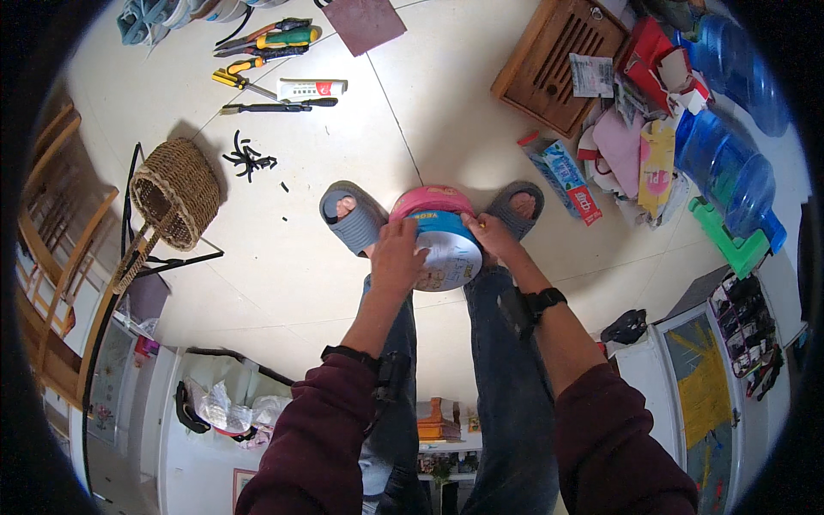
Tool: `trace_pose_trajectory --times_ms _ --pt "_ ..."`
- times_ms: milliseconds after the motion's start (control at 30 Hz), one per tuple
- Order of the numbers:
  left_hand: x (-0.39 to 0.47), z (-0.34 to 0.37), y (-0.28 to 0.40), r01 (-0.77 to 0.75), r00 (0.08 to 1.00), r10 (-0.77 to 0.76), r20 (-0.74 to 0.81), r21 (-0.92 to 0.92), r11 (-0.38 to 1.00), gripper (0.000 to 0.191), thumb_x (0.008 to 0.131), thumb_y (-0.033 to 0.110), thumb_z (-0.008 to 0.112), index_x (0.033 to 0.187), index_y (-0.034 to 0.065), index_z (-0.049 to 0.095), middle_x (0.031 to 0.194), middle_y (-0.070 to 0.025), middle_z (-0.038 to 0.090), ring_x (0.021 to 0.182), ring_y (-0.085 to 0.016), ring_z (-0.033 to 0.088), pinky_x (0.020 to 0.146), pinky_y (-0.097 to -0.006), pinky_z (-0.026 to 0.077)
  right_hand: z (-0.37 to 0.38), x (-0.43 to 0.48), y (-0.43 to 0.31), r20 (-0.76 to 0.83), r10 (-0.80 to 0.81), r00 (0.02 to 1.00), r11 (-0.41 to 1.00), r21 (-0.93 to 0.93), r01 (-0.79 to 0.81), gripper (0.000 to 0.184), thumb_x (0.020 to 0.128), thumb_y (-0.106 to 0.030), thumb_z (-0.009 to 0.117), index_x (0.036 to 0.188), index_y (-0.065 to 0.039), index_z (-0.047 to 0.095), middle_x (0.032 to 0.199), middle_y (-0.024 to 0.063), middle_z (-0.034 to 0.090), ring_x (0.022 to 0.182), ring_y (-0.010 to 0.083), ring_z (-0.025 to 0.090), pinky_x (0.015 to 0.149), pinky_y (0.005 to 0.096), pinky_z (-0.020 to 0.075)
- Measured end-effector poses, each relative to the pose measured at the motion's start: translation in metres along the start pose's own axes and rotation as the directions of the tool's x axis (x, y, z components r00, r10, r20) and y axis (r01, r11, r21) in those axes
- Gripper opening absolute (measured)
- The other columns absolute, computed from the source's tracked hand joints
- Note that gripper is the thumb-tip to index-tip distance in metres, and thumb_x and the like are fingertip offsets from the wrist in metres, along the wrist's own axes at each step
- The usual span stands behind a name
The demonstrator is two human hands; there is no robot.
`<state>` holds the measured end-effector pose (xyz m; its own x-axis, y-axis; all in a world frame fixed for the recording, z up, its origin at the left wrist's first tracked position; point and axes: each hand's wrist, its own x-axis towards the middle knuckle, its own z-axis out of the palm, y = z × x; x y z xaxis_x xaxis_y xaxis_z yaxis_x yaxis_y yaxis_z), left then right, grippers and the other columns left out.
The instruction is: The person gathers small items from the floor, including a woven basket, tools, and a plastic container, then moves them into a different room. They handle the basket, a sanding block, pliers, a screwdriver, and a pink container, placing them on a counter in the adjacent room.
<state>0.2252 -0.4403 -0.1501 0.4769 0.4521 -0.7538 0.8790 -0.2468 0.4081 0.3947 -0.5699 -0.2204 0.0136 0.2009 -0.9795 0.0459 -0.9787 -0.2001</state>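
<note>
Between my feet I hold a round blue tin, tilted so its pale printed lid faces up towards me. My left hand lies along the tin's left side, with the thumb over its face. On the other side my right hand grips the upper right rim. A pink round tin is just beyond the blue one, partly hidden by it. Whether the two tins are joined cannot be made out.
At the left stands a wicker basket with a long handle. Pliers and screwdrivers, a tube and black scraps lie on the tiles. A wooden slatted tray, cartons and blue water bottles crowd the right.
</note>
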Motion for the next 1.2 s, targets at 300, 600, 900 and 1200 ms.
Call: trace_pose_trajectory --times_ms 300,600,900,1200 --pt "0.002 0.013 -0.043 0.251 0.962 -0.272 0.006 -0.41 0.877 0.026 0.074 0.015 0.072 0.088 0.0034 0.054 0.083 -0.0116 0.055 0.078 -0.025 0.058 0.069 -0.0349 0.047 -0.004 0.002 0.027 -0.189 -0.107 0.976 0.993 0.038 0.116 0.041 0.089 -0.046 0.056 0.091 -0.006 0.066 0.086 0.0148 0.067 0.08 0.0283 0.064 0.072 0.0362 0.0483" --pt "0.041 -0.005 0.0 -0.148 0.979 0.128 -0.157 -0.126 0.981 0.026 0.074 0.015 0.067 0.096 0.0047 0.057 0.098 -0.0132 0.057 0.096 -0.034 0.055 0.079 -0.0432 0.047 -0.024 0.034 -0.045 -0.012 -0.538 0.843 0.821 -0.235 0.521 0.02 0.087 -0.019 0.06 0.104 -0.012 0.067 0.103 0.0126 0.066 0.088 0.0288 0.064 0.08 0.0363 0.0498" --pt "0.021 -0.003 -0.027 0.133 0.986 -0.154 -0.065 -0.262 0.956 0.029 0.084 0.03 0.063 0.09 0.0026 0.056 0.092 -0.0149 0.058 0.091 -0.034 0.056 0.076 -0.0435 0.046 0.001 0.018 -0.09 0.186 -0.577 0.795 0.788 -0.129 0.602 0.024 0.083 -0.019 0.065 0.107 -0.017 0.068 0.116 0.0124 0.06 0.109 0.0308 0.055 0.094 0.0378 0.0446" --pt "0.022 -0.003 -0.024 0.12 0.99 -0.134 -0.045 -0.233 0.965 0.035 0.081 0.034 0.066 0.088 0.0021 0.053 0.087 -0.0146 0.058 0.087 -0.035 0.056 0.076 -0.0434 0.045 0.009 0.03 -0.08 0.158 -0.635 0.756 0.728 -0.203 0.655 0.033 0.079 -0.02 0.067 0.11 -0.013 0.064 0.116 0.0126 0.061 0.11 0.0312 0.055 0.095 0.0397 0.0432"
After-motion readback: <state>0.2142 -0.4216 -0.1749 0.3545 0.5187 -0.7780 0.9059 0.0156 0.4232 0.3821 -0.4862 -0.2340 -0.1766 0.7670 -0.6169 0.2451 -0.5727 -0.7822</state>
